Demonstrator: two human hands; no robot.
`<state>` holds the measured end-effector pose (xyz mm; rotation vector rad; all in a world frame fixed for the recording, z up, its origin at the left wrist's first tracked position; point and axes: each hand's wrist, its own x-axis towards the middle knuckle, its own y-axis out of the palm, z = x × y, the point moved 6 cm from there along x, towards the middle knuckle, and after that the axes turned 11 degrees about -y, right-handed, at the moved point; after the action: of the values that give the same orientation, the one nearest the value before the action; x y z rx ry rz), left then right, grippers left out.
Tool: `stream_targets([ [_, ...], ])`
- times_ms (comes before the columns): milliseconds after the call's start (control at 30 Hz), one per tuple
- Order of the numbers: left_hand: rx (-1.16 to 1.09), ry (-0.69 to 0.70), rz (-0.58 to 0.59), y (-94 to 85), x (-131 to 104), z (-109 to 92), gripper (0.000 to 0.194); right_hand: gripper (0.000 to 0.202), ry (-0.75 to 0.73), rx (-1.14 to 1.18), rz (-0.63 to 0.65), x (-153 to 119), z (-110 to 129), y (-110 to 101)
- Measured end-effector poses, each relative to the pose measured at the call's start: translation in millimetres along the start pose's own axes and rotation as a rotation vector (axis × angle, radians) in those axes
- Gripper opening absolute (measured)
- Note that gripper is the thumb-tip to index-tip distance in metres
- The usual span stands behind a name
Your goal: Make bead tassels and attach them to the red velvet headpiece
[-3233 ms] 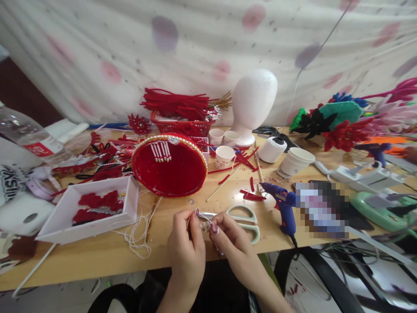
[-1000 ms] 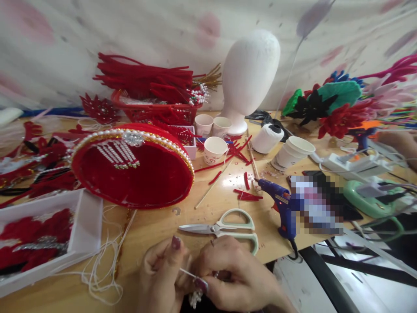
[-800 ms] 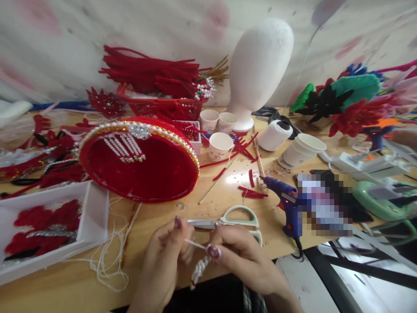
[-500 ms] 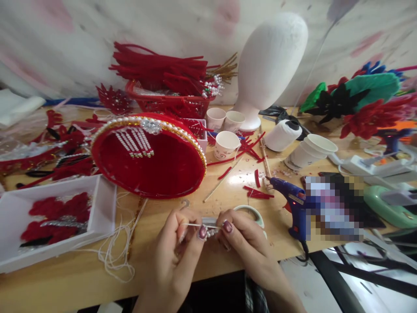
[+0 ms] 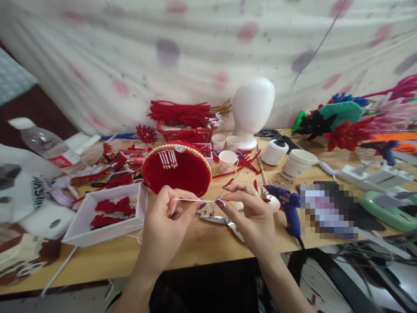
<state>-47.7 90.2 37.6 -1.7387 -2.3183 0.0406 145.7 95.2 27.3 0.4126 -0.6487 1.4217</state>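
My left hand [image 5: 164, 221] and my right hand [image 5: 252, 215] are raised over the front of the wooden table [image 5: 198, 241]. Between their pinched fingertips runs a thin white thread [image 5: 192, 200], pulled level. A small string of white beads [image 5: 206, 211] hangs from it by my right thumb. Just behind the hands stands a round red velvet headpiece [image 5: 177, 168] with a pearl rim and bead tassels. The scissors [image 5: 224, 221] lie on the table under my right hand, partly hidden.
A white tray [image 5: 104, 213] of red trims sits at the left, beside a water bottle [image 5: 48, 148]. A blue glue gun [image 5: 288, 206], paper cups [image 5: 228, 160], a thread spool [image 5: 273, 152], a foam head [image 5: 252, 108] and a red basket [image 5: 185, 130] crowd the table's middle. Felt flowers [image 5: 345, 121] fill the right.
Both hands have risen from the table edge and drawn the thread out level between them. The view has pulled back, so the bottle and left side show again.
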Motion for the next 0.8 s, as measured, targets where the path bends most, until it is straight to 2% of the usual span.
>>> stream_targets([
  [133, 0.09, 0.104, 0.009, -11.6, 19, -25, 0.025, 0.011, -0.243, -0.159, 0.022, 18, 22, 4],
  [233, 0.156, 0.214, 0.047, -15.6, 37, -46, 0.013, 0.012, -0.446, -0.316, -0.029, 36, 33, 7],
  [333, 0.19, 0.283, 0.072, -21.8, 54, -62, 0.017, 0.011, -0.546, -0.4, -0.087, 54, 33, 13],
  [567, 0.304, 0.364, 0.257, -35.1, 82, -85, 0.027, 0.009, -0.59, -0.433, -0.264, 72, 12, 29],
  [667, 0.359, 0.387, 0.292, -37.8, 92, -87, 0.024, 0.007, -0.562, -0.435, -0.314, 73, -3, 36],
  [800, 0.429, 0.421, 0.282, -38.7, 107, -86, 0.02, 0.007, -0.524, -0.427, -0.354, 74, -22, 43],
])
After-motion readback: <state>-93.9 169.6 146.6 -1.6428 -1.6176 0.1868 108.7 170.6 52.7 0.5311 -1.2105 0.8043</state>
